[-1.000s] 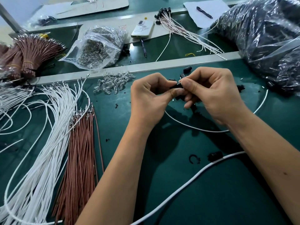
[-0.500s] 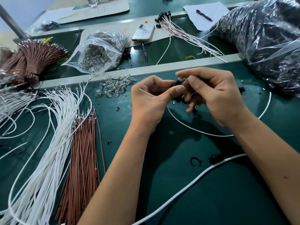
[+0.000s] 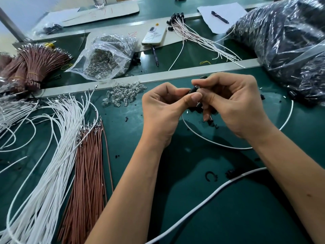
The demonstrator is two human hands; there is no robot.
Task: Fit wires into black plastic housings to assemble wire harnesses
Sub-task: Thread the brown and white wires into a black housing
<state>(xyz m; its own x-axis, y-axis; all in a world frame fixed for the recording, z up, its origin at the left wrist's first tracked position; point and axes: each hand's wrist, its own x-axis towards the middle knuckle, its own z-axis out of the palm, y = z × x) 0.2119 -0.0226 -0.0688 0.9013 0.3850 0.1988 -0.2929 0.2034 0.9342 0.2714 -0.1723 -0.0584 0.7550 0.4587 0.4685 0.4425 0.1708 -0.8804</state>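
Your work sits above the green surface (image 3: 228, 217), with white wires (image 3: 52, 155) and brown wires (image 3: 88, 164) lying well to your left. Your right hand (image 3: 233, 104) and left hand (image 3: 161, 110) meet at one black housing (image 3: 193, 89). Both sets of fingers curl and pinch it; the housing's long axis runs roughly left-right between them. The left thumb presses its near side. No legible markings are visible.

The table (image 3: 228, 217) has a matt green covering — smooth, faintly sheened; the black plastic housing (image 3: 193, 89) looks dull; white wires (image 3: 58, 155) and brown wires (image 3: 88, 173) wear smooth insulation, tipped with bright metal; the clear bags (image 3: 105, 55) are glossy, crinkled plastic — the phone (image 3: 154, 35) glossy white.
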